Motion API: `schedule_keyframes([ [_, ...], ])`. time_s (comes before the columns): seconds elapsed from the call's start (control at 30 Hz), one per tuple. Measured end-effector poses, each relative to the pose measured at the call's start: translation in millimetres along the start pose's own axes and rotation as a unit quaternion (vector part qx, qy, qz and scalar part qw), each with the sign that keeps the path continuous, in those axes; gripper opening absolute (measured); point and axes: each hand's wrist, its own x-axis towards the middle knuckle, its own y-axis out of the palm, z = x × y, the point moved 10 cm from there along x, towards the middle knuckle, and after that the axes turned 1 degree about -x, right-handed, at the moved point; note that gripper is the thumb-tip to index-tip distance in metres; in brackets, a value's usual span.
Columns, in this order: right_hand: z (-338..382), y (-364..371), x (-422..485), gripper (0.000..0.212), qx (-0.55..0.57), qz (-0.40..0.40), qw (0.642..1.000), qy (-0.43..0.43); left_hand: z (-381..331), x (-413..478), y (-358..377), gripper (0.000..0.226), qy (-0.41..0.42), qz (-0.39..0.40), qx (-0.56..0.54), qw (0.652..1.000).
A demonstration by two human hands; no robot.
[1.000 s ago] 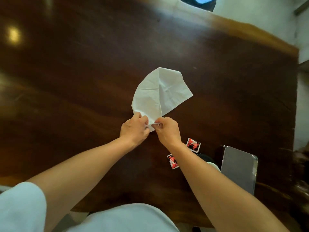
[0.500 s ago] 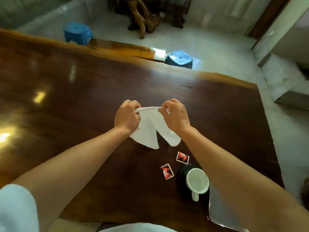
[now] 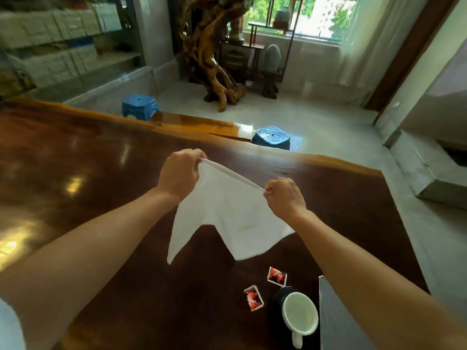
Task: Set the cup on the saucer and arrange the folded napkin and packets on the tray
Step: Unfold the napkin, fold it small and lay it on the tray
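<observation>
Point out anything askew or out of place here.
The two packets lie skewed on the table, off the tray. The napkin hangs unfolded between both hands.

Your count on and around the table (image 3: 101, 188)

You have one white napkin (image 3: 227, 218), two red packets (image 3: 277, 276) (image 3: 253, 298), one white cup (image 3: 300, 314), one dark saucer (image 3: 276, 303) under it, and one metal tray (image 3: 333, 317). Two hands (image 3: 180, 174) (image 3: 285, 195) are up, and you can see two blue stools (image 3: 139, 106) (image 3: 271, 138) beyond.
</observation>
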Motion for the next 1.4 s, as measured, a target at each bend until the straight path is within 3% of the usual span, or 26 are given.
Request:
schedule_keyframes([
  [0.17,-12,3,10,0.021,0.0,0.032,0.999,0.013,31,16,-27,0.004,-0.065,-0.027,0.099,0.993],
  [0.3,-9,4,29,0.017,0.013,0.038,0.999,0.0,70,15,-24,0.015,-0.134,0.054,0.121,0.982],
  [0.43,-12,-3,53,0.013,0.029,0.013,0.999,0.006,84,19,-16,0.012,-0.159,0.105,0.093,0.977],
  [0.57,-10,-11,86,0.019,0.009,0.02,1.0,-0.017,91,44,-21,0.018,-0.143,0.077,0.073,0.984],
  [0.77,-12,-47,147,0.03,0.007,-0.002,1.0,-0.018,91,90,-39,0.01,-0.048,0.047,0.098,0.993],
  [0.83,-14,-68,160,0.023,0.011,-0.041,0.999,-0.015,90,106,-54,0.004,-0.047,0.012,0.105,0.993],
  [1.07,-39,-116,162,0.019,0.013,-0.129,0.992,0.006,106,120,-89,0.026,-0.101,-0.038,0.037,0.994],
  [1.2,-47,-86,130,0.015,0.004,-0.098,0.995,-0.005,110,83,-69,0.033,-0.079,0.031,0.051,0.995],
  [1.4,-83,29,42,0.02,-0.01,0.053,0.997,0.05,150,-46,7,0.035,-0.19,0.205,0.05,0.959],
])
